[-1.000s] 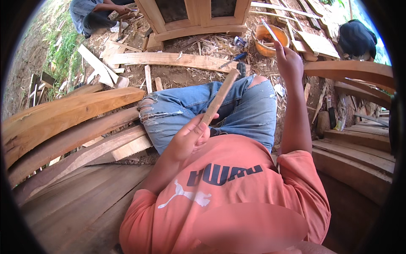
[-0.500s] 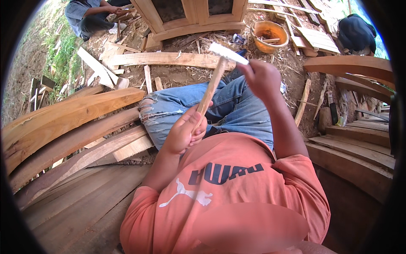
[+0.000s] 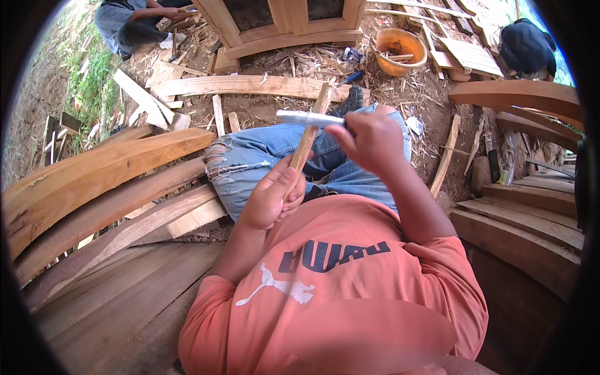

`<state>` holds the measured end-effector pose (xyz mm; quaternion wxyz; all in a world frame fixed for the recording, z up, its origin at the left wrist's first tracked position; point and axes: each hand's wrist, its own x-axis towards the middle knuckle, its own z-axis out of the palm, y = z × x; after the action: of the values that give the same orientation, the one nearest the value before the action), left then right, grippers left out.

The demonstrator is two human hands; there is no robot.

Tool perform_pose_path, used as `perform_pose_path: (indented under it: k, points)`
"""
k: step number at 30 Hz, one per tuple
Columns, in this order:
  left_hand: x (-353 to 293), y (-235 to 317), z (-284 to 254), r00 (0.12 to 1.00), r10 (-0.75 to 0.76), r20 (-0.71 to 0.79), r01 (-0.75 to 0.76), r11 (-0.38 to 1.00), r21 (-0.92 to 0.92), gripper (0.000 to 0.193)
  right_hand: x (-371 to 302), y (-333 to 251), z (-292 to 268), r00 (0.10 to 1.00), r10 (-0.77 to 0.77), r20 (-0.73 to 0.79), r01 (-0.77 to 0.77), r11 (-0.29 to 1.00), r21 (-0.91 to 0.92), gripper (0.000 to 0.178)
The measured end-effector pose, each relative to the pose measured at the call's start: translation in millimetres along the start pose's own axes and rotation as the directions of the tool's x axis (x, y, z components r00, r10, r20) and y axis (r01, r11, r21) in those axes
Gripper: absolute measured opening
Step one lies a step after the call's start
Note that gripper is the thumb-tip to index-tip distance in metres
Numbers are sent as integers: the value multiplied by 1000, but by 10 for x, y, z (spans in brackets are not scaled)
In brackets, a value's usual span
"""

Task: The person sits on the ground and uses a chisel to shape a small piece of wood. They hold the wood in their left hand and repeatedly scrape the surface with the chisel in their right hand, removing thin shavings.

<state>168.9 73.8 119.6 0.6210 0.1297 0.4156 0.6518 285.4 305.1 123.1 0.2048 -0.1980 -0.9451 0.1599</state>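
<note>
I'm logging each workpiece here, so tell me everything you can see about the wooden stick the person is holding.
The wooden stick is a slim, straight strip of pale bare wood with squared edges. It tilts up and away over the lap in blue jeans. The left hand grips its lower end. The right hand holds a white blade-like tool across its upper part; whether they touch is unclear. Its top end is free.

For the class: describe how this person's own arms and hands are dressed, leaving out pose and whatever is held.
Both forearms are bare. The left hand and right hand wear no gloves. Short orange T-shirt sleeves cover only the upper arms. No watch or ring shows.
</note>
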Motion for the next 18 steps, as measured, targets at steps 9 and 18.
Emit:
perform_pose_path:
  k: [9,18]
  points:
    - [-76,-81,-90,995,67,-73,-58,990,125,51,479,958,-409,806,588,-69,-576,806,137,58]
    - [239,-29,-324,989,73,-126,-114,928,-355,45,-114,184,478,941,195,276,-334,655,677,55]
